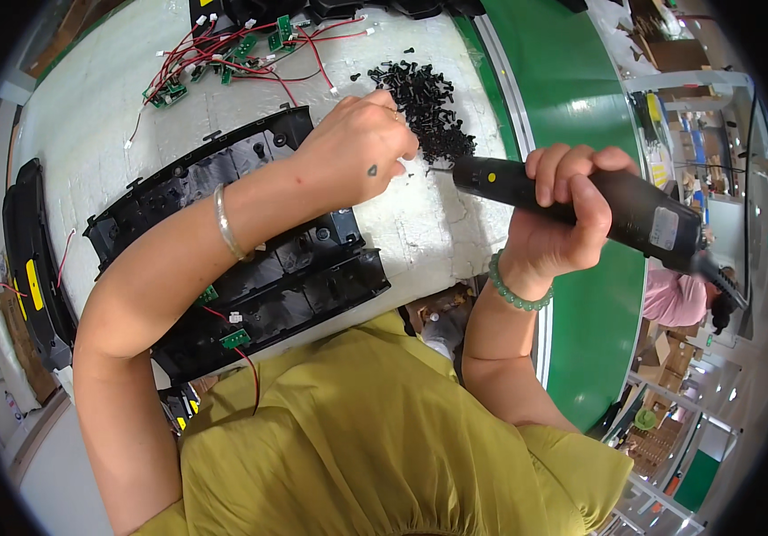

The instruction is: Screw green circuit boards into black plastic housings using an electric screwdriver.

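Note:
My right hand (555, 230) is wrapped round a black electric screwdriver (661, 210), which lies nearly level with its thin bit pointing left. My left hand (357, 143) is closed with its fingertips together near that bit, at the edge of a pile of small black screws (424, 103). Whatever those fingertips hold is hidden or too small to name. Below my left forearm lie black plastic housings (299, 284), open side up. Small green circuit boards (235, 339) with red and black wires sit at the nearer housing.
A heap of green circuit boards with red wires (246, 49) lies at the back of the pale padded work surface (442, 234). Another black housing with a yellow label (34, 284) stands at far left. A green surface (571, 112) runs along the right. Beyond it, a person in pink (670, 297) is visible.

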Tool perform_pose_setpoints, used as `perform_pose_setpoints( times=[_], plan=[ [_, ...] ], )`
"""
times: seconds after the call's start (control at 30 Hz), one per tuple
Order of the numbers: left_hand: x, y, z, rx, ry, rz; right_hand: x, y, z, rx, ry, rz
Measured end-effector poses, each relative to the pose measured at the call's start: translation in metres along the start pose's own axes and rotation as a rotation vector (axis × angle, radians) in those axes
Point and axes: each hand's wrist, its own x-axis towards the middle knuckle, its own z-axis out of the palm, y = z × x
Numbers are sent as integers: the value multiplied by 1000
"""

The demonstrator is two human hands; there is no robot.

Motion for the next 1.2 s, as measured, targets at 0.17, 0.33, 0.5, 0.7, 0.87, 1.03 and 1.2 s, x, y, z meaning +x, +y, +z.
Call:
perform_pose_setpoints(
  times=[0.17, 0.33, 0.5, 0.7, 0.87, 1.03, 1.2],
  plan=[
    [2, 3, 7, -138, 147, 32, -1, -3, -7, 104, 28, -34],
    [1, 6, 1, -207, 145, 49, 0, -16, -9, 172, -91, -79],
    [-8, 20, -14, -244, 167, -12, -1, -31, -9, 242, -191, -112],
    [-17, 34, -23, -263, 265, 6, -4, -46, 4, 303, -242, -106],
    [-26, 36, -27, -202, 344, 56, -5, -50, 17, 271, -226, -68],
    [-29, 39, -31, -210, 337, 28, -8, -53, 24, 279, -209, -76],
    [-33, 39, -35, -177, 338, 33, -7, -52, 28, 291, -237, -63]
  ],
)
